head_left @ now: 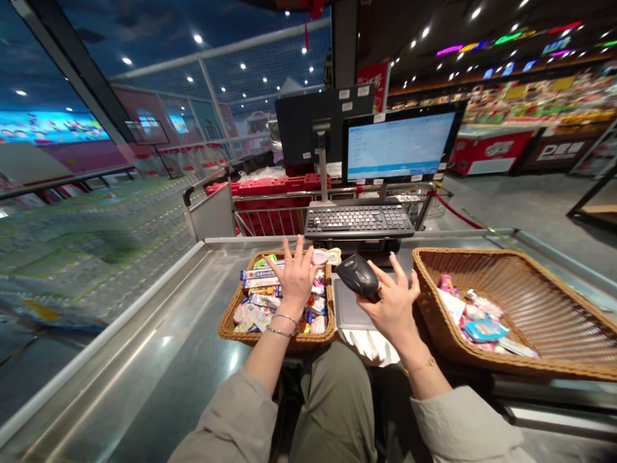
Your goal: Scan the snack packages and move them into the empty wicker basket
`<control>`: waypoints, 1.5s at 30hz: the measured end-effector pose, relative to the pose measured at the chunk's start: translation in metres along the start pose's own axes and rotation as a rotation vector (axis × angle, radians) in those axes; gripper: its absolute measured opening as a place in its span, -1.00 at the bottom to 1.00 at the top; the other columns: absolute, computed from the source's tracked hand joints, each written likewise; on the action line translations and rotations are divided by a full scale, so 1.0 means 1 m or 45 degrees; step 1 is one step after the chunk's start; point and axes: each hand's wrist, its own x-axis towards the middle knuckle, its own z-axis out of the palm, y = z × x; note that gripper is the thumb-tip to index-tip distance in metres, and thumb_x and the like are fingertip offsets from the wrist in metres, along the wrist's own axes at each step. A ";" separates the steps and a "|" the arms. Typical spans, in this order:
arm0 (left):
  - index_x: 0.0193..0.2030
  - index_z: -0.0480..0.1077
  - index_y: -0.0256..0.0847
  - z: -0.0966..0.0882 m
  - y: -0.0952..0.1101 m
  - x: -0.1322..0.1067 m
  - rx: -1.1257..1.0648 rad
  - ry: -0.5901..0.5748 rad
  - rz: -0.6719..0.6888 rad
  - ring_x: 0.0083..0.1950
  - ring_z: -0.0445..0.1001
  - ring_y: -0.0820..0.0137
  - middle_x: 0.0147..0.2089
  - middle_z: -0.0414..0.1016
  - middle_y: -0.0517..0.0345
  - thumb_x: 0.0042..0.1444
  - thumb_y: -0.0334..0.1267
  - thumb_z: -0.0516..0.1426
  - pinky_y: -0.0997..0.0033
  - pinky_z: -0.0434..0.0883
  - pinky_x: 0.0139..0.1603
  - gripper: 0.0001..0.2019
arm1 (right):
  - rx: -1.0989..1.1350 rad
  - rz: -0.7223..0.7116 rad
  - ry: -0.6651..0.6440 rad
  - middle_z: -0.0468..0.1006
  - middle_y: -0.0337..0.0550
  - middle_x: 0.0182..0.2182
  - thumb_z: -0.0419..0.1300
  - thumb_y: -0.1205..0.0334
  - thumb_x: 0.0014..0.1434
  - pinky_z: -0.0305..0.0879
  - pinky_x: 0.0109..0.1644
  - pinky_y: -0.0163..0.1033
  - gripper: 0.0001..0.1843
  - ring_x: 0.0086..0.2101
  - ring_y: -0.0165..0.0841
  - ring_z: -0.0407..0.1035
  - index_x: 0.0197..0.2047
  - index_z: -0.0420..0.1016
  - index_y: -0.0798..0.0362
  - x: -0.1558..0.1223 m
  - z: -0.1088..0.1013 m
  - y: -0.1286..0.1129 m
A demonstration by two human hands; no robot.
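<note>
My right hand (393, 305) grips a black handheld barcode scanner (357, 275), its head tilted toward the left basket; some fingers stick out past the handle. Over the smaller wicker basket (231, 325) on the left, my left hand (295, 278) is spread with its fingers apart. Packaged sweets and snack sticks (260, 276) fill that basket. Close beside my left fingers are a small pinkish item (319, 257) and a pale yellow one (334, 256); whether my hidden thumb touches them I cannot tell. A larger wicker basket (569, 308) at right holds several colourful packets (484, 330).
Behind the baskets stand a keyboard (359, 220) and a lit monitor (400, 146). A grey flat plate (351, 305) lies between the baskets, with white bags (369, 344) below it. The metal counter (193, 360) stretches left. Shopping carts (270, 215) stand beyond the counter.
</note>
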 end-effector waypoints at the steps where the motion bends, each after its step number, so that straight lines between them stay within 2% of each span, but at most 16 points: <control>1: 0.35 0.34 -0.05 0.000 0.000 0.000 -0.006 0.021 0.000 0.59 -0.30 -0.12 0.55 -0.04 0.02 0.33 -0.06 0.08 -0.60 -0.58 0.36 -0.52 | 0.001 -0.003 0.004 0.62 -0.11 0.08 0.24 0.16 0.10 -0.24 0.38 0.38 -0.87 0.36 0.06 0.11 -0.31 0.60 -0.03 0.000 0.000 0.000; 7: 0.31 0.39 -0.04 0.006 0.002 0.002 -0.003 0.146 0.021 0.57 -0.18 -0.12 0.51 0.06 0.00 0.30 -0.05 0.14 -0.57 -0.53 0.38 -0.54 | -0.010 -0.014 0.016 0.63 -0.13 0.07 0.24 0.17 0.10 -0.22 0.38 0.39 -0.88 0.35 0.06 0.12 -0.31 0.59 -0.03 0.000 0.001 0.002; 19: 0.31 0.37 -0.03 0.012 0.004 0.004 0.030 0.190 0.054 0.57 -0.17 -0.11 0.52 0.05 0.00 0.29 -0.03 0.16 -0.56 -0.64 0.33 -0.52 | 0.002 -0.009 0.017 0.63 -0.16 0.07 0.24 0.17 0.10 -0.25 0.39 0.35 -0.88 0.35 0.04 0.12 -0.30 0.59 -0.03 0.000 0.001 0.005; 30: 0.31 0.38 -0.06 0.011 0.009 0.005 0.012 0.180 0.042 0.57 -0.17 -0.11 0.51 0.07 -0.05 0.28 -0.04 0.17 -0.57 -0.56 0.36 -0.52 | -0.030 -0.042 0.024 0.64 -0.18 0.06 0.24 0.18 0.11 -0.20 0.37 0.38 -0.88 0.35 0.06 0.14 -0.27 0.58 -0.03 0.000 -0.001 0.009; 38: 0.31 0.39 -0.02 0.009 0.019 0.007 -0.023 0.180 0.058 0.57 -0.16 -0.11 0.51 0.08 0.00 0.28 -0.03 0.17 -0.56 -0.57 0.36 -0.52 | -0.083 0.003 0.071 0.64 -0.15 0.05 0.23 0.13 0.12 -0.16 0.36 0.41 -0.74 0.34 0.06 0.15 -0.12 0.60 -0.06 -0.002 -0.009 0.016; 45: 0.31 0.38 -0.04 0.010 0.037 0.011 -0.051 0.201 0.104 0.57 -0.18 -0.09 0.51 0.07 -0.07 0.28 0.02 0.14 -0.55 -0.57 0.36 -0.50 | -0.117 0.046 0.127 0.64 -0.11 0.04 0.23 0.09 0.14 -0.16 0.37 0.41 -0.76 0.34 0.05 0.15 -0.15 0.60 -0.03 -0.003 -0.021 0.030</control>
